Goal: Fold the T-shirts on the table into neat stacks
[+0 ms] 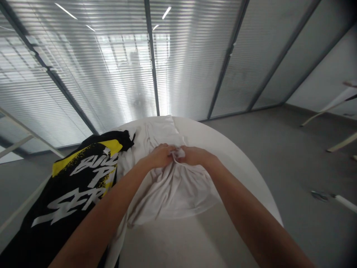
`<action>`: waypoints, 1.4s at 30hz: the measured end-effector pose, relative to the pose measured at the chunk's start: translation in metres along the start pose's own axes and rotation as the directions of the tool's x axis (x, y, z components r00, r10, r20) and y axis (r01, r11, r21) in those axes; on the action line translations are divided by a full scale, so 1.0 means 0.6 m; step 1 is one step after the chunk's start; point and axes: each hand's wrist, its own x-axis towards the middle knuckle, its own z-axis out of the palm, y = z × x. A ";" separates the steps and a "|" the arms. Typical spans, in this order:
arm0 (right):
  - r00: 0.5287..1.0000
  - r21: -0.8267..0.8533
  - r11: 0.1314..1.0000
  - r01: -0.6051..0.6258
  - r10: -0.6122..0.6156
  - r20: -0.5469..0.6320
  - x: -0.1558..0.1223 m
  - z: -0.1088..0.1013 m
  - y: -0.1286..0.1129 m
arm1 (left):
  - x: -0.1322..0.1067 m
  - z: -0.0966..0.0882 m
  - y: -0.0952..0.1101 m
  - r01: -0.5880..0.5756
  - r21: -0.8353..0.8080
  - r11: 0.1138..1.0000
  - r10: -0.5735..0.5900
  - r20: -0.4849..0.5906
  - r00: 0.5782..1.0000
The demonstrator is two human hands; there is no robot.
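Observation:
A white garment [178, 190] lies on a round white table, its fabric gathered into folds that fan out toward me. My left hand [161, 155] is closed on the gathered cloth from the left. Close beside it, my right hand [192, 154] pinches the same bunched fabric from the right. More of the white cloth stretches away beyond my hands to the table's far edge. To the left, partly under my left forearm, lies a black garment [69, 186] with yellow patches and white lettering.
The round white table [240, 160] has its curved edge to the right. Behind it stands a glass partition [189, 67] with blinds. Pale furniture legs [318, 117] show at the right, and a pale frame [19, 143] at the left. A white stick-like object [346, 203] is at the lower right.

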 end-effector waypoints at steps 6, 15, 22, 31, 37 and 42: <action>0.986 -0.123 0.984 0.127 -0.112 0.123 -0.033 -0.023 -0.035 | -0.052 -0.016 0.015 0.105 0.103 0.989 -0.106 0.002 0.994; 0.900 -0.062 0.910 0.409 -0.392 0.191 -0.081 -0.019 -0.085 | -0.160 -0.022 0.066 0.302 0.186 0.935 -0.274 -0.164 0.948; 0.946 0.045 0.948 0.315 -0.318 0.063 -0.122 0.024 -0.089 | -0.254 -0.026 0.106 0.319 0.137 0.938 -0.331 0.082 0.940; 0.974 -0.034 0.976 -0.216 0.212 -0.082 -0.161 0.070 -0.045 | -0.282 -0.043 0.100 0.306 -0.193 0.932 -0.283 0.139 0.949; 0.935 -0.061 0.933 -0.353 0.350 -0.056 -0.158 0.071 -0.022 | -0.290 -0.056 0.098 0.342 -0.312 0.886 -0.291 0.201 0.935; 0.940 -0.133 0.933 -0.336 0.341 0.022 -0.178 0.055 -0.001 | -0.301 -0.074 0.078 0.283 -0.215 0.935 -0.216 0.291 0.932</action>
